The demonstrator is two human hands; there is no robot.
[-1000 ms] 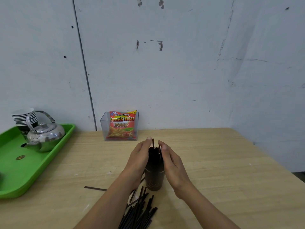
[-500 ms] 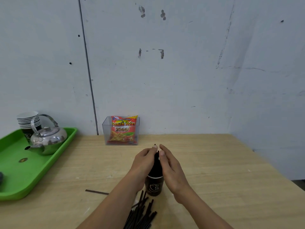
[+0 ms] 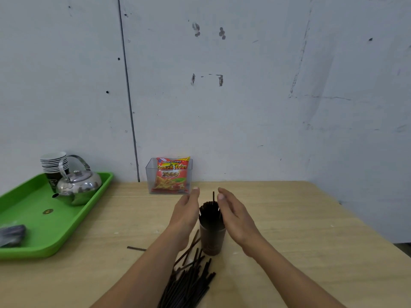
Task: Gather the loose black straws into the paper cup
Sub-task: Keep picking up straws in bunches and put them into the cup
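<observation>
Right now a dark brown paper cup [image 3: 212, 238] stands upright on the light wooden table [image 3: 311, 230], near the middle of its width. A dense bunch of thin black straws [image 3: 209, 213] stands in the cup and fans out above the rim, with one taller straw [image 3: 213, 196] poking up above the rest.

Both hands flank that bunch. The left hand [image 3: 185, 213] is on the left of it and the right hand [image 3: 233, 215] on the right, palms facing each other. Their fingers are straight and together, gripping nothing. The right hand's fingers overlap the right edge of the bunch. Whether either palm actually touches the straws cannot be told.

On the near side of the cup, a loose pile of black straws [image 3: 189, 283] lies flat on the table, running toward the near edge between the two forearms. A few of them reach up to the cup's base. A single short black straw [image 3: 136, 248] lies apart, to the left of the left forearm.

At the far edge of the table, against the pale wall, a clear plastic box [image 3: 151, 174] holds a red French fries snack packet [image 3: 171, 174].

On the left, a bright green plastic tray [image 3: 33, 236] carries a shiny metal kettle [image 3: 77, 185]. A stack of paper cups [image 3: 53, 163] stands just behind it, and a blurred dark object [image 3: 12, 233] sits at the tray's near left.
</observation>
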